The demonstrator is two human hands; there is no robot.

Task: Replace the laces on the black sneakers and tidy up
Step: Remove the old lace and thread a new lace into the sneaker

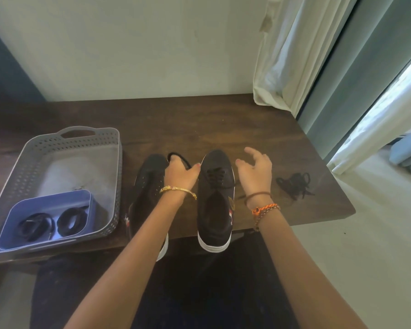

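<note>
Old lace (179, 158) pinched in my left hand (180, 173) over left sneaker (150, 184), now unlaced. Right hand (255, 169) spread, empty, beside right sneaker (215, 186) on the bench (199, 124). Next, probably: unlace it.

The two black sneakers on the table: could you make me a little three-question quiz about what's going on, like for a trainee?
1. True or false: the right sneaker has a lace in its eyelets.
2. Where does the loose lace pile lie? A) in the grey basket B) on the table, right of the shoes C) on the floor
3. Which hand grips a lace over the left sneaker?

Key: 1 true; 2 B; 3 the left hand, while the right hand is open.
</note>
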